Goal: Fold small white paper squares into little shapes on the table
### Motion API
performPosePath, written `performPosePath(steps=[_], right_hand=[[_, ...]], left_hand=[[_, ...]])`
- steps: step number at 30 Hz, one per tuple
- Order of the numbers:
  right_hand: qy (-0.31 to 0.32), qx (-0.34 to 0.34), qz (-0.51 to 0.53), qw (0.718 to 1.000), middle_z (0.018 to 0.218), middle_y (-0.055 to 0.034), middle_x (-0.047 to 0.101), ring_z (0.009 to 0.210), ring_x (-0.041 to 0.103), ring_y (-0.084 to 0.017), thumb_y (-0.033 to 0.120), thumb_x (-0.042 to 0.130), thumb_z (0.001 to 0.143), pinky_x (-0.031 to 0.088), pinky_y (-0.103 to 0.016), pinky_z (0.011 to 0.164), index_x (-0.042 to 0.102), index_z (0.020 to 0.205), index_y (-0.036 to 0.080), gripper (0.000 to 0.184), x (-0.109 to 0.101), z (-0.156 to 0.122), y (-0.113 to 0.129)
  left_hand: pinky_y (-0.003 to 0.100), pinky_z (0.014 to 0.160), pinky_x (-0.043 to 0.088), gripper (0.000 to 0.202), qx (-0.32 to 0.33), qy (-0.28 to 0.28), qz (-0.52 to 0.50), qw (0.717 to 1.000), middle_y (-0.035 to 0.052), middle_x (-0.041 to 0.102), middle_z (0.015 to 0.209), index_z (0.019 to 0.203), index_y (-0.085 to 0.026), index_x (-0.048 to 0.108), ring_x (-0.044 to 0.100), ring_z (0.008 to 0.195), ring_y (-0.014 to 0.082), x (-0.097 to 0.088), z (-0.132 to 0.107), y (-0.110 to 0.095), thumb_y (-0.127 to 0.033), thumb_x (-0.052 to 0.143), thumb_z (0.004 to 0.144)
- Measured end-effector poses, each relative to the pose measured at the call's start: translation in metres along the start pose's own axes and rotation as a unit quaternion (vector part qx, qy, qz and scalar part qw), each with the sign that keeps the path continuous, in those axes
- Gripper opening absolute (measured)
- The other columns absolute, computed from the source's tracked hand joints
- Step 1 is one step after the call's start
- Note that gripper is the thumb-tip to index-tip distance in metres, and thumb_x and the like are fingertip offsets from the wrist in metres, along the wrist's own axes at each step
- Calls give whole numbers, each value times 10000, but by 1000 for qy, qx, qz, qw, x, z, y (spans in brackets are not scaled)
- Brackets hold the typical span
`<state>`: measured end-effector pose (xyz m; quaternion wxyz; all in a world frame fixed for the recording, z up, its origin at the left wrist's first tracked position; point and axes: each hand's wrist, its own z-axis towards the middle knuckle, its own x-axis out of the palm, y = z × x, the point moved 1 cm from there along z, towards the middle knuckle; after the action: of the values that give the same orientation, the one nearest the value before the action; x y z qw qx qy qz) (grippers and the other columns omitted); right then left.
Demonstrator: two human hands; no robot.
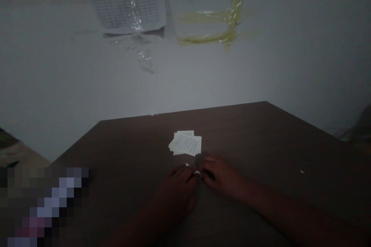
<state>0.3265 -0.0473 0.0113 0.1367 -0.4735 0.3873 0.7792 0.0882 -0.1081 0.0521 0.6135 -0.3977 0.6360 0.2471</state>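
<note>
The left hand [179,189] and right hand [218,171] sit together at a small white paper [197,172], whether clamped I cannot tell, printed slips [187,143] just beyond the grip, the brown desk [255,135] giving room either side before its slanting edges, its far edge along a pale wall [203,77].

The tabletop [139,146] appeared to be wood or wood-look laminate, dark brown, with a faint grain, smooth and matt. The stacked slips [185,143] were of paper, printed, flat-faced and without gloss. The small white piece [197,172] at the fingers looked like paper, also matt. The wall [203,77] carried a pale, matt, painted-looking finish, generally smooth, with smudges. The gridded sheet [124,0] was of matt paper. Clear plastic tape [136,19] upon it was wrinkled and glossy; yellowish tape [233,15] was creased, with shiny highlights.
</note>
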Motion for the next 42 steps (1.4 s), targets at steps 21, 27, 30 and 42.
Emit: performPosePath(steps=[21, 27, 30, 42], right_hand=[[55, -39, -99, 993, 1334, -148, 956, 1314, 889, -359, 128, 776, 1171, 689, -525, 1274, 975, 1161, 220, 219, -11, -14, 24], [50, -45, -116, 991, 1250, -143, 946, 1278, 873, -364, 188, 808, 1184, 708, -518, 1231, 964, 1145, 211, 163, -8, -14, 26], [43, -53, -107, 992, 1300, -155, 943, 1339, 861, -373, 175, 806, 1173, 701, -522, 1262, 952, 1195, 201, 151, -7, -12, 29], [-13, 58, -135, 989, 1320, -190, 927, 1270, 855, -411, 133, 732, 1147, 712, -573, 1166, 912, 1212, 223, 211, -8, -11, 4]], left_hand=[[794, 1447, 618, 683, -105, -45, 51, 992, 178, 776, 1900, 1760, -272, 857, 748, 1767, 488, -14, 4, 10, -69, 682, 1132], [749, 1433, 650, 700, -111, -62, 64, 990, 166, 786, 1893, 1748, -283, 864, 774, 1735, 479, -6, 7, 17, -46, 691, 1113], [683, 1434, 665, 621, -81, -104, 38, 991, 177, 816, 1857, 1704, -249, 870, 783, 1727, 433, 3, 10, 24, -60, 692, 1140], [738, 1577, 461, 730, -93, -89, -11, 992, 237, 507, 2096, 1991, -207, 594, 509, 1961, 448, 15, 18, 56, -299, 678, 1271]])
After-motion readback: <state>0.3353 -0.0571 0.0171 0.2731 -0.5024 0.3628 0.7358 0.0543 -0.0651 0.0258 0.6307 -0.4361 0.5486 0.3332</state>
